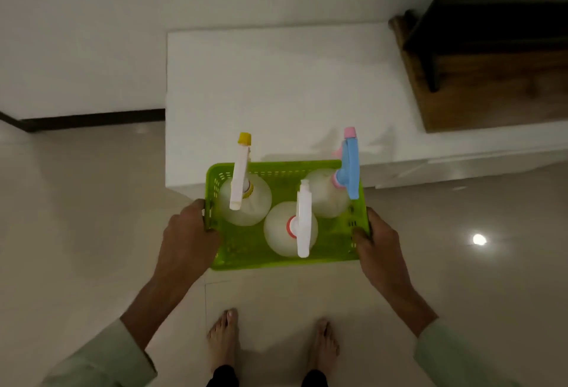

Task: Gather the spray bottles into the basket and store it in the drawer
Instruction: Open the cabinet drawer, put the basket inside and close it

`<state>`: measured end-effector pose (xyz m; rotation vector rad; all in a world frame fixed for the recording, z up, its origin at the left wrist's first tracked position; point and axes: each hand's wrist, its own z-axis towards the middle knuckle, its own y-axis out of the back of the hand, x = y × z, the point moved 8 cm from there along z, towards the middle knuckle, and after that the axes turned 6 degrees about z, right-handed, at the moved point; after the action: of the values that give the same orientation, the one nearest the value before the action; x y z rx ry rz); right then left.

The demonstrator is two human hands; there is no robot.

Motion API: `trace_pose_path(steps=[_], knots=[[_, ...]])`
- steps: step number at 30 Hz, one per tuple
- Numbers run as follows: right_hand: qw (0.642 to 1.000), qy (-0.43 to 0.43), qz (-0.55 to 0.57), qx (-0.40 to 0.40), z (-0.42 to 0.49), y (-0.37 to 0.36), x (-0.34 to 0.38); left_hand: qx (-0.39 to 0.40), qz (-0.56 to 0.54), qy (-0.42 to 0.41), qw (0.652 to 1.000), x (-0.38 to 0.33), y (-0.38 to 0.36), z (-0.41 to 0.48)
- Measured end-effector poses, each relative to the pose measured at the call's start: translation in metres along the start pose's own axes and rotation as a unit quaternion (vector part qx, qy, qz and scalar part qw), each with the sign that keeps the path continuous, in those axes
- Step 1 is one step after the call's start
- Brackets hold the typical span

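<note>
1. A lime-green plastic basket [246, 251] sits at the centre of the frame, held in the air above the pale tiled floor [92, 202], its far edge overlapping the near edge of a white tabletop [276, 79].
2. The left hand [187, 233] is closed on the basket's left rim, fingers curled over the edge.
3. The right hand [379, 239] is closed on the basket's right rim, thumb inside the wall.
4. Three translucent spray bottles stand upright inside the basket:
   - a yellow-nozzled bottle [246, 202] at the left rear;
   - a white-headed bottle with a red collar [284, 233] at the centre front, touching the yellow one;
   - a bottle with a blue and pink trigger [325, 193] at the right rear.
5. Two bare feet [222, 337] stand on the floor at the bottom centre.
6. A dark wooden cabinet [491, 79] fills the upper right of the frame.
</note>
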<state>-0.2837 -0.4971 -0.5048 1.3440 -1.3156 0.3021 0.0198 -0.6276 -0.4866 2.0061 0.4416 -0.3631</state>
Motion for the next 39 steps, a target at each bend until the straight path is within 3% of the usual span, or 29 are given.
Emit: trace_pose_path(steps=[4, 8, 21, 25, 28, 31, 33, 36, 39], knots=[[1.000, 0.017, 0.008, -0.015, 0.035, 0.008, 0.042, -0.006, -0.014, -0.004, 1.000, -0.023, 0.034, 0.030], [0.999, -0.020, 0.031, 0.009, 0.081, -0.007, 0.054, -0.011, -0.034, 0.007, 0.999, -0.034, 0.049, 0.073], [0.999, -0.045, -0.029, -0.003, 0.179, -0.038, 0.065, -0.004, -0.072, 0.041, 0.997, -0.051, 0.041, 0.170], [0.998, -0.056, 0.009, 0.006, 0.186, -0.040, 0.064, 0.003, -0.099, 0.041, 0.994, -0.051, 0.042, 0.179], [0.991, -0.052, 0.123, 0.005, 0.168, -0.038, 0.056, -0.032, -0.154, 0.041, 0.987, -0.044, 0.043, 0.166], [0.967, -0.024, 0.236, -0.095, 0.124, -0.032, 0.032, -0.209, -0.233, 0.012, 0.950, -0.032, 0.048, 0.115], [0.939, -0.062, 0.298, -0.161, 0.096, -0.043, -0.004, -0.280, -0.301, 0.013, 0.911, -0.019, 0.025, 0.075], [0.901, -0.231, 0.342, -0.131, 0.077, -0.096, -0.066, -0.206, -0.412, 0.115, 0.880, 0.006, -0.057, 0.054], [0.852, -0.366, 0.373, -0.036, 0.074, -0.156, -0.108, -0.051, -0.524, 0.258, 0.810, 0.027, -0.148, 0.064]])
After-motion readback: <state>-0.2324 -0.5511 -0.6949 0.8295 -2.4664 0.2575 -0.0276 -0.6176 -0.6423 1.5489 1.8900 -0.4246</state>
